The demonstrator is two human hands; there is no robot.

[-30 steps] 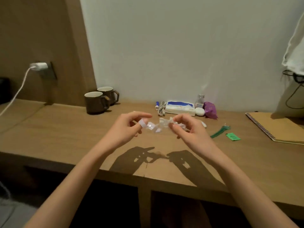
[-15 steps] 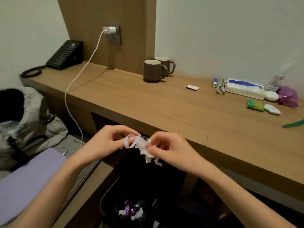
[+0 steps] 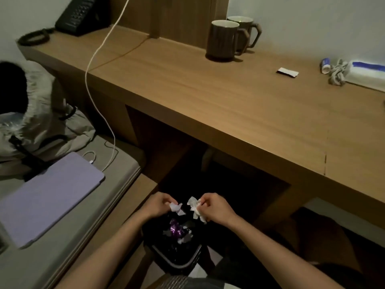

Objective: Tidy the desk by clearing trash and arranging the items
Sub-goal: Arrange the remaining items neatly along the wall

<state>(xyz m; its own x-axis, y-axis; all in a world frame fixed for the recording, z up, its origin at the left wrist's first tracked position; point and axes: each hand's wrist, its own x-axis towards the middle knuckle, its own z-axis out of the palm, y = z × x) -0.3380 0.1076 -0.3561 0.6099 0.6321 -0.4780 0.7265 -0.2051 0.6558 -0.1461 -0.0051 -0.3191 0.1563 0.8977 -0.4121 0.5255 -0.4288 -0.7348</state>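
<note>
My left hand (image 3: 159, 205) pinches one crumpled white scrap of wrapper (image 3: 176, 208). My right hand (image 3: 214, 208) pinches a second, longer white scrap (image 3: 194, 207). The two scraps are apart, with a small gap between them. Both hands hover just above a black trash bin (image 3: 177, 257) under the wooden desk (image 3: 229, 105). Inside the bin lie purple and white bits of trash (image 3: 177, 230).
On the desk stand two brown mugs (image 3: 224, 39), a small white sachet (image 3: 287, 72), a blue-capped tube (image 3: 325, 65), a coiled cord (image 3: 337, 74) and a white-blue box (image 3: 366, 74). A black phone (image 3: 80, 16) sits far left. A white cable (image 3: 98, 97) runs to a lilac tablet (image 3: 48, 199) on the bed.
My view swung down and left from the desktop to the bin. My hands dropped below the desk edge, and the single wrapper they held has come apart into two scraps.
</note>
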